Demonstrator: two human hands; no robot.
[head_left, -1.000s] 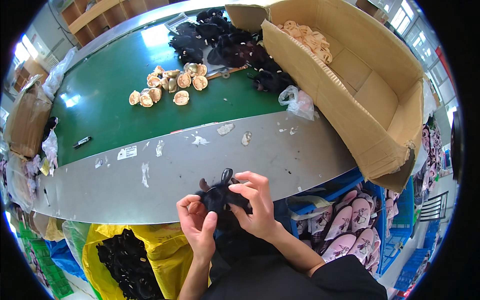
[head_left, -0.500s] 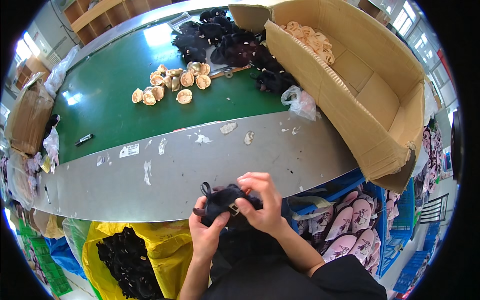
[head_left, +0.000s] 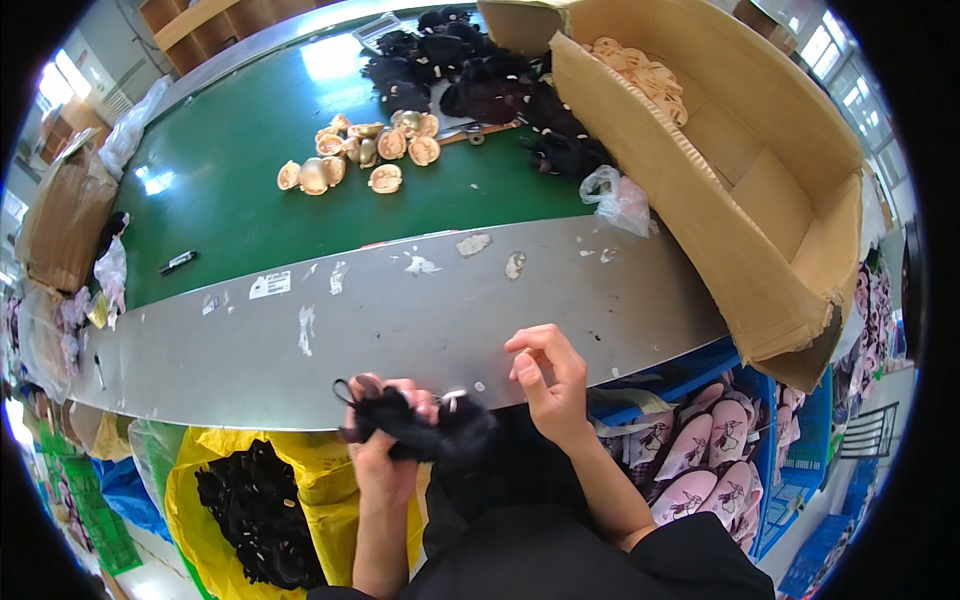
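My left hand grips a small black plush piece with a thin black loop at its left end. The plush hangs over the near table edge, its right part smeared by motion, and a pale spot shows on top. My right hand is apart from it, to the right above the table edge. Its fingers are curled in toward the thumb; whatever they pinch, if anything, is too small to make out. A small pale scrap shows between the hands.
Gold-and-cream molded shells and a heap of black plush pieces lie on the green mat. A cardboard box stands at right. Below are a yellow bag of black pieces and a blue crate beside pink slippers.
My right hand has let go of the plush and drawn away to the right. My left hand has shifted left with the plush, which has turned. The view has shifted slightly.
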